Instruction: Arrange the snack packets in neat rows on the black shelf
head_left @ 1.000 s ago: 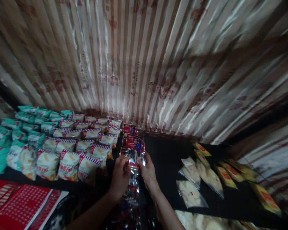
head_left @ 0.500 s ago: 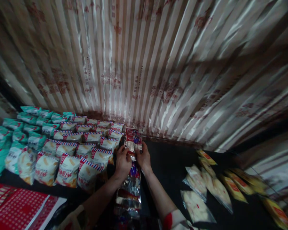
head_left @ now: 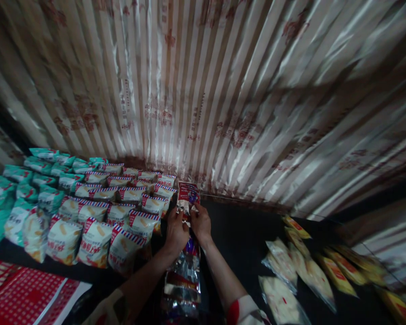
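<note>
My left hand point(head_left: 176, 231) and my right hand point(head_left: 200, 222) are side by side at the far edge of a dark table point(head_left: 238, 234), both closed on a strip of shiny red and silver snack packets point(head_left: 188, 197). The top packet stands against the striped curtain point(head_left: 203, 90). More of the strip point(head_left: 182, 280) trails back between my forearms. Just left of my left hand lie rows of white snack bags with red and blue striped tops point(head_left: 122, 212).
Teal snack bags point(head_left: 16, 189) fill the far left. Clear bags of pale crackers point(head_left: 284, 271) and yellow-orange packets point(head_left: 338, 271) lie to the right. A red and white patterned sheet point(head_left: 27, 293) lies at the lower left.
Both hands have moved away from me toward the curtain with the packet strip, and the top packet now stands next to the back row of white bags.
</note>
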A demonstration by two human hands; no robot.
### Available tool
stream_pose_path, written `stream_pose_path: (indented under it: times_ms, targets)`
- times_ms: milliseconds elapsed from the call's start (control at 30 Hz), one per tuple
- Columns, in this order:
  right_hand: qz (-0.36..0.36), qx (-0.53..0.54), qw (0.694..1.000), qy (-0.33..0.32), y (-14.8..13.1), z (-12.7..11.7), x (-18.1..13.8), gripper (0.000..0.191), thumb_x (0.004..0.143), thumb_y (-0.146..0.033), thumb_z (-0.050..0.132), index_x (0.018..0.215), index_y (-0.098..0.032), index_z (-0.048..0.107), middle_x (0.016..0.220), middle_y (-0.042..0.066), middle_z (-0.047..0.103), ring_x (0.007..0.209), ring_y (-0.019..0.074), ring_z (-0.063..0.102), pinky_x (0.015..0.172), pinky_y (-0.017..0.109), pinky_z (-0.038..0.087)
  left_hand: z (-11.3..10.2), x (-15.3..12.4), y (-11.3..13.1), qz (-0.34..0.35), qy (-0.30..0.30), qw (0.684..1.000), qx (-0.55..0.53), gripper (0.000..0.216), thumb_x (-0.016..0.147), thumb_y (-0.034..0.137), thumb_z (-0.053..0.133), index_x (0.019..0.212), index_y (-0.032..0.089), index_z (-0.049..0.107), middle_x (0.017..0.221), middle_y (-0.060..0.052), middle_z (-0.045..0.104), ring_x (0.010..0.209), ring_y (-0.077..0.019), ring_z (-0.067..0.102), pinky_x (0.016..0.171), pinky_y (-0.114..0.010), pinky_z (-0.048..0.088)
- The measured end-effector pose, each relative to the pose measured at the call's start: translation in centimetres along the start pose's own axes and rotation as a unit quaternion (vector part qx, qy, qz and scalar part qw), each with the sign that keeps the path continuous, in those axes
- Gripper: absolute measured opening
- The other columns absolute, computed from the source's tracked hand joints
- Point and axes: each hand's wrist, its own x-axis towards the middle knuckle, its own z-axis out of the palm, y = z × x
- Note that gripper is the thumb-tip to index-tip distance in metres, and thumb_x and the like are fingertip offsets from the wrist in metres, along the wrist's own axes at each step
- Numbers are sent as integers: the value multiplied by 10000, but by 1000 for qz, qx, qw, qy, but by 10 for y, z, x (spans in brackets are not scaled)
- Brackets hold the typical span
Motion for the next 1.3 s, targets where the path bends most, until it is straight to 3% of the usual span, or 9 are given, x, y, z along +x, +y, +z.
stream_pose_path:
  times_ms: [267,533,867,1000,1100,1167,1300]
  targets:
    - [-6,-90,996,8,2,5,10,397,809,-178,412,1141,-115,619,1149,145,615,1087,244,531,929,329,386,4,8,6,-3,-32,999,21,490,696,56,473,1179,38,551,1326,-189,456,1281,-291,378,1100,-428,296]
    - [25,-142,989,-43,-11,2,9,411,835,-270,465,1199,-125,589,1231,137,565,1140,262,475,954,337,353,1,8,10,-19,-45,997,63,493,706,45,464,1194,39,538,1348,-196,436,1298,-297,359,1098,-427,289]
    - [-12,-138,989,-44,1,11,14,439,839,-327,464,1185,-86,588,1253,169,549,1182,268,453,1011,374,298,0,9,9,-8,-51,997,59,478,725,50,464,1199,41,522,1354,-213,431,1293,-295,371,1087,-442,298]
    - [-38,-98,994,7,1,8,10,432,831,-300,454,1177,-73,576,1260,199,536,1224,275,416,1010,437,294,-5,6,11,23,-49,997,54,515,724,57,476,1237,86,489,1387,-183,403,1318,-307,326,1088,-479,281]
    - [-65,-19,997,48,-9,-10,-5,398,839,-297,421,1132,-89,592,1235,188,554,1223,257,424,1006,439,318,-23,-9,19,62,-41,996,43,468,752,66,445,1215,83,508,1392,-172,395,1333,-295,295,1097,-464,272]
    - [-75,50,994,64,-20,-27,-26,380,848,-324,415,1114,-118,592,1205,158,575,1175,240,472,982,418,364,-40,-33,22,98,-43,994,12,404,794,80,389,1165,104,546,1329,-143,468,1286,-246,372,1080,-411,315]
    - [-45,182,981,54,-34,-58,-106,319,863,-335,439,1102,-173,574,1052,88,634,940,189,604,847,342,471,-75,-116,10,169,-84,977,-95,342,843,129,347,1073,169,597,1098,-85,618,1077,-171,538,976,-328,425]
